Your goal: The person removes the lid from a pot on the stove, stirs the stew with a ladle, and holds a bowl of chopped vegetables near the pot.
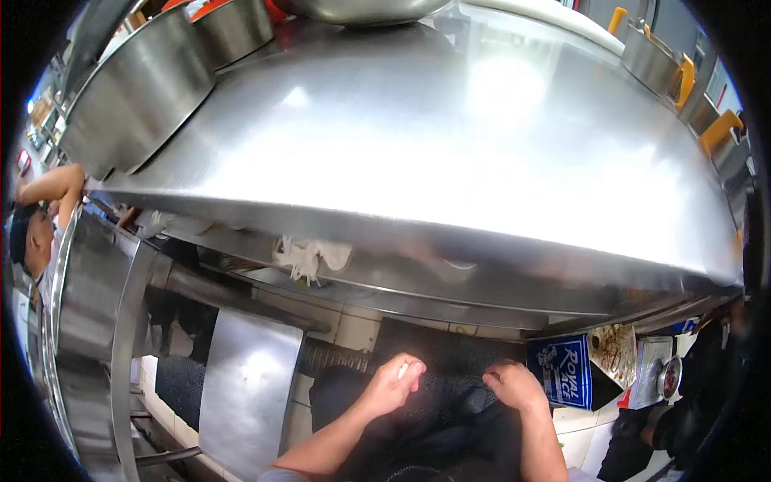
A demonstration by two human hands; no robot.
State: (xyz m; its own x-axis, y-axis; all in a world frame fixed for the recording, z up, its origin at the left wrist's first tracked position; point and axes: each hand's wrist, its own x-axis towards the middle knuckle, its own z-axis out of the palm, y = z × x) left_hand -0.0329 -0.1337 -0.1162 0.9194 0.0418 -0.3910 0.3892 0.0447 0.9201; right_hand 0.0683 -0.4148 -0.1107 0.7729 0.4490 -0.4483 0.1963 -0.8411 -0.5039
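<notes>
My left hand [393, 382] is closed in front of my dark clothing [426, 442], below the counter's front edge. A small whitish bit shows at its fingers, too small to name. To the right, my right hand [515, 385] is held at about the same height, its fingers curled inward and down. What it holds, if anything, is hidden. The two hands are apart, and neither touches the steel counter [385, 136].
Steel pots [144, 88] stand at the counter's left, a metal bowl [369, 10] at the back, orange-handled containers [654, 60] along the right. Below are a white cloth [309, 255], a steel panel [250, 386] and a blue printed box [562, 371]. Another person [44, 233] is at far left.
</notes>
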